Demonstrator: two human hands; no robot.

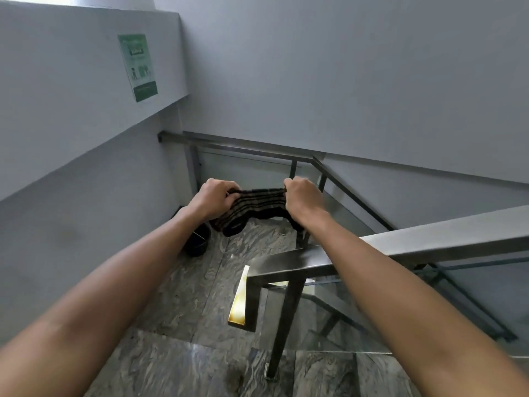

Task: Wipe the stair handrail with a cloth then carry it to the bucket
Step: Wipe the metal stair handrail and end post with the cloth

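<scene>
Both forearms extend forward above the marble landing (183, 285). Steel handrail (446, 242) passes under the right forearm. Left hand (213, 197) and right hand (303, 196) each clench one end of the dark striped cloth (252, 209), stretched between them in the air. Dark bucket (197, 242) stands below, by the wall's foot.

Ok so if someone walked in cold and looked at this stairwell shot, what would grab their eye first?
Two bare arms reach out from the bottom corners, the left hand and right hand stretching a dark striped cloth between them in mid-frame, over the landing. To the right, a steel handrail cuts across under the right forearm. A green poster stands out on the grey wall at upper left, and a dark bucket sits on the marble floor by the left wall.
</scene>
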